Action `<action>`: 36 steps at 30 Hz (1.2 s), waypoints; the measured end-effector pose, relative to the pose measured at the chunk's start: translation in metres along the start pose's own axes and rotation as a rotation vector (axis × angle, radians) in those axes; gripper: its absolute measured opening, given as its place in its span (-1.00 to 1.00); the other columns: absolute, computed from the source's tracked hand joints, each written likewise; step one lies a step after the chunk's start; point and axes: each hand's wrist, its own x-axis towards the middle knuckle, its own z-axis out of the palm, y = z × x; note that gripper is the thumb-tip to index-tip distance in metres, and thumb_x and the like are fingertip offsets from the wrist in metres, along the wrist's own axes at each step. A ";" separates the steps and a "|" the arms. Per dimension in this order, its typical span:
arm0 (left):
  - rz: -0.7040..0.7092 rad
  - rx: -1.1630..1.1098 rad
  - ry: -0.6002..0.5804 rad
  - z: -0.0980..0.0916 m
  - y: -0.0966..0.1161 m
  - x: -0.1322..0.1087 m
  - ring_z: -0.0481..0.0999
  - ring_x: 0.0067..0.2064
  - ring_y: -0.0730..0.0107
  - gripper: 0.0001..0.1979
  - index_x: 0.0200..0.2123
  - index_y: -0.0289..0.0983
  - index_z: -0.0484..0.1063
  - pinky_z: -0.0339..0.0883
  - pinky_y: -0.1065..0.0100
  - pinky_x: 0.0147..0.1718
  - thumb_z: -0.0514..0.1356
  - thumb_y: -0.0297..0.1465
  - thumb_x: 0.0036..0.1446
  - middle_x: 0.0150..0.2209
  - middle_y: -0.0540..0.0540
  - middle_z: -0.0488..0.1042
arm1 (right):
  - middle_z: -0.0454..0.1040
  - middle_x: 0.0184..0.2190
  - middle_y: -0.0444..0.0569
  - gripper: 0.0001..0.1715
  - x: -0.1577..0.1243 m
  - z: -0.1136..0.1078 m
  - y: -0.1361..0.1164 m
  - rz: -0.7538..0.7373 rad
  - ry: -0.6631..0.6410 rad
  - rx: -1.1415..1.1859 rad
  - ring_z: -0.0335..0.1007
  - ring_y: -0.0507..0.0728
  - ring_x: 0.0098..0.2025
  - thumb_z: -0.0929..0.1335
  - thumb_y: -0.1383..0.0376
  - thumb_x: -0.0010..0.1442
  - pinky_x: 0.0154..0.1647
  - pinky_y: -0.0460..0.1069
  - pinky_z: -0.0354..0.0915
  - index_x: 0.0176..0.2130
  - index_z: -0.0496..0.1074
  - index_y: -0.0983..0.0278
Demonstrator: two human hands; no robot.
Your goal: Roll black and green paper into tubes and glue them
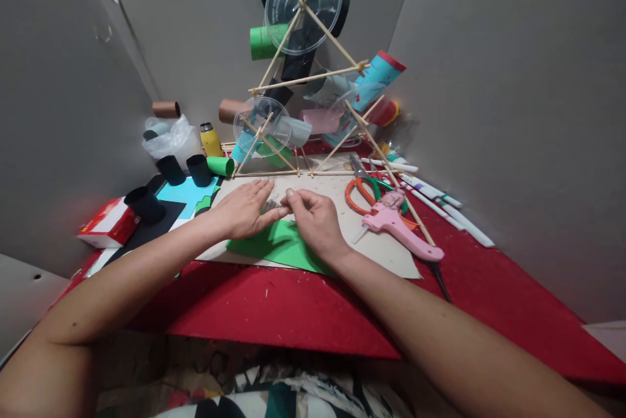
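Note:
My left hand lies palm down with its fingers stretched out, over the board and the far left part of a green paper sheet. Close beside it, my right hand is closed in a pinch, thumb against forefinger. Whatever sits between those fingertips, if anything, is too small to make out. My left thumb reaches to the right fingertips. Under the sheet is a beige cardboard board. To the right of my right hand lie a pink hot glue gun and orange-handled scissors.
Behind my hands rises a stick frame bearing clear plastic discs and coloured paper tubes. At left stand black tubes, a red-and-white box and a yellow bottle. White rolled sticks lie right on the red tabletop.

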 end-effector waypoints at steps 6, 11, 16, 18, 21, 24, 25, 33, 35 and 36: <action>-0.004 0.108 -0.046 0.000 0.003 -0.001 0.01 0.36 -0.08 -0.15 0.28 -0.48 0.12 -0.17 0.06 0.29 -0.04 0.09 0.18 0.34 -0.39 0.04 | 0.53 -0.52 -0.01 -0.54 0.001 0.002 0.001 0.024 0.027 0.061 0.47 0.15 -0.41 0.25 0.04 0.23 -0.32 0.03 0.33 -0.48 0.48 0.27; -0.003 0.069 -0.020 0.000 0.003 -0.001 0.03 0.35 -0.07 -0.20 0.27 -0.36 0.16 -0.16 0.04 0.29 0.00 0.09 0.16 0.33 -0.30 0.09 | 0.53 -0.54 -0.02 -0.51 0.002 0.001 0.001 0.038 0.051 0.107 0.48 0.16 -0.42 0.26 0.00 0.22 -0.32 0.04 0.36 -0.51 0.47 0.27; -0.007 0.081 -0.037 -0.012 0.010 -0.002 0.00 0.37 -0.03 -0.24 0.31 -0.35 0.10 -0.16 0.03 0.29 -0.03 0.05 0.21 0.35 -0.30 0.05 | 0.52 -0.56 -0.04 -0.52 0.002 -0.003 -0.005 0.027 0.104 0.134 0.46 0.13 -0.44 0.26 0.02 0.23 -0.33 0.03 0.35 -0.53 0.44 0.26; 0.025 0.075 0.027 -0.018 0.018 -0.006 -0.03 0.38 0.02 -0.27 0.32 -0.32 0.06 -0.16 0.04 0.30 -0.06 0.02 0.24 0.36 -0.26 0.03 | 0.51 -0.57 -0.05 -0.53 0.003 -0.006 -0.008 0.025 0.120 0.142 0.46 0.12 -0.46 0.26 0.02 0.23 -0.34 0.02 0.36 -0.53 0.43 0.25; 0.106 0.053 0.150 -0.019 0.034 -0.022 0.00 0.37 0.10 -0.33 0.31 -0.26 0.08 -0.18 0.03 0.31 -0.05 -0.02 0.27 0.35 -0.21 0.07 | 0.52 -0.55 -0.04 -0.56 0.006 -0.010 -0.010 0.029 0.131 0.141 0.47 0.12 -0.44 0.26 0.04 0.22 -0.32 0.02 0.37 -0.51 0.44 0.25; 0.206 0.054 0.099 0.000 0.051 -0.047 0.09 0.34 0.08 -0.33 0.29 -0.30 0.14 -0.15 0.00 0.31 -0.02 -0.01 0.26 0.32 -0.30 0.14 | 0.55 -0.51 -0.03 -0.63 0.012 -0.014 -0.007 0.035 0.109 0.115 0.48 0.14 -0.41 0.30 0.07 0.16 -0.30 0.03 0.38 -0.49 0.44 0.26; 0.251 0.067 0.024 0.010 0.055 -0.055 0.09 0.34 0.04 -0.30 0.28 -0.34 0.14 -0.10 0.00 0.30 0.00 0.00 0.24 0.31 -0.34 0.14 | 0.55 -0.51 -0.03 -0.66 0.014 -0.016 -0.005 0.037 0.094 0.098 0.48 0.14 -0.41 0.31 0.08 0.14 -0.31 0.03 0.38 -0.48 0.45 0.26; 0.338 0.103 -0.168 0.065 0.061 -0.083 0.04 0.35 -0.09 -0.20 0.30 -0.45 0.09 -0.02 0.01 0.28 -0.02 0.06 0.23 0.30 -0.43 0.12 | 0.57 -0.42 -0.01 -0.77 0.026 -0.024 0.019 0.066 -0.090 -0.222 0.47 0.13 -0.37 0.32 0.24 0.04 -0.27 0.01 0.34 -0.34 0.53 0.30; 0.331 0.106 -0.160 0.068 0.057 -0.081 0.05 0.35 -0.08 -0.21 0.29 -0.44 0.09 -0.01 0.01 0.28 -0.02 0.05 0.23 0.29 -0.43 0.14 | 0.58 -0.44 -0.03 -0.81 0.024 -0.025 0.021 0.079 -0.175 -0.352 0.47 0.13 -0.38 0.34 0.27 0.03 -0.31 0.00 0.32 -0.36 0.54 0.28; 0.330 0.104 -0.158 0.069 0.056 -0.081 0.05 0.35 -0.07 -0.21 0.29 -0.45 0.10 -0.01 0.02 0.28 -0.02 0.05 0.23 0.29 -0.43 0.15 | 0.58 -0.45 -0.04 -0.84 0.022 -0.025 0.020 0.081 -0.221 -0.419 0.47 0.13 -0.40 0.35 0.28 0.02 -0.33 -0.01 0.30 -0.38 0.54 0.26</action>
